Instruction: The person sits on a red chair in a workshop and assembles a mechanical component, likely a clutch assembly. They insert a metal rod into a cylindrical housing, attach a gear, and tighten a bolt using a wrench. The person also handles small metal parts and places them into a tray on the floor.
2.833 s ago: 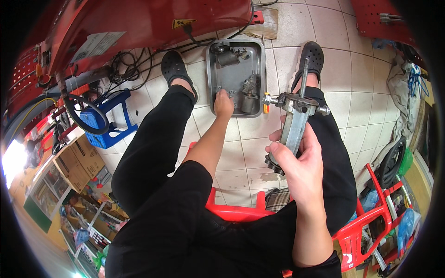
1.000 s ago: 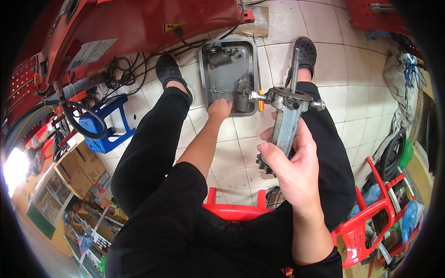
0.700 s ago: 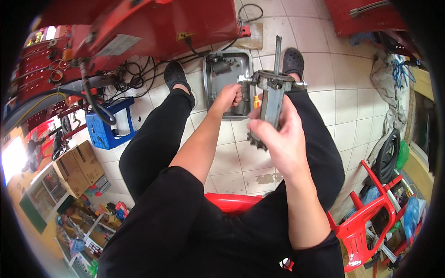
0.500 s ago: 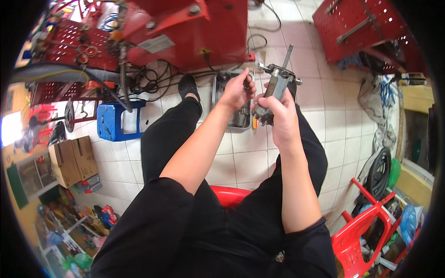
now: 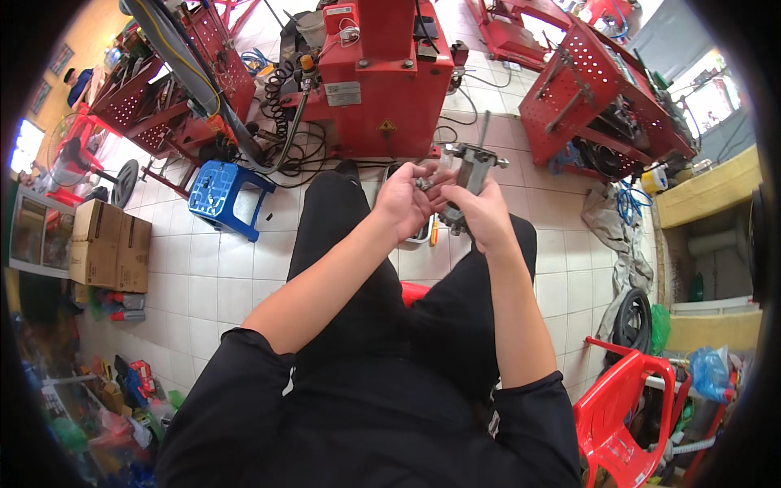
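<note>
In my right hand [image 5: 486,213] I hold a grey metal pneumatic cylinder [image 5: 469,180], its thin rod pointing away from me. The thumb lies along the near part of the body, and the far end plate carries fittings at both sides. My left hand [image 5: 400,199] is just left of the cylinder, palm turned up and fingers curled. Small shiny metal pieces [image 5: 422,185] rest in it, too small to name exactly. Beneath the hands, a grey tray [image 5: 421,238] on the floor is mostly covered by them.
A yellow-and-red handled tool [image 5: 434,235] lies by the tray. Ahead stands a red machine [image 5: 382,106] with cables on the floor. A blue stool [image 5: 224,195] and cardboard boxes [image 5: 110,244] are at left, a red chair [image 5: 622,415] at lower right, a red perforated cabinet [image 5: 569,89] at far right.
The view has tipped up, showing more of the red machine. My left hand has turned from a loose fist to palm up, revealing small metal pieces. The cylinder stays in my right hand.
</note>
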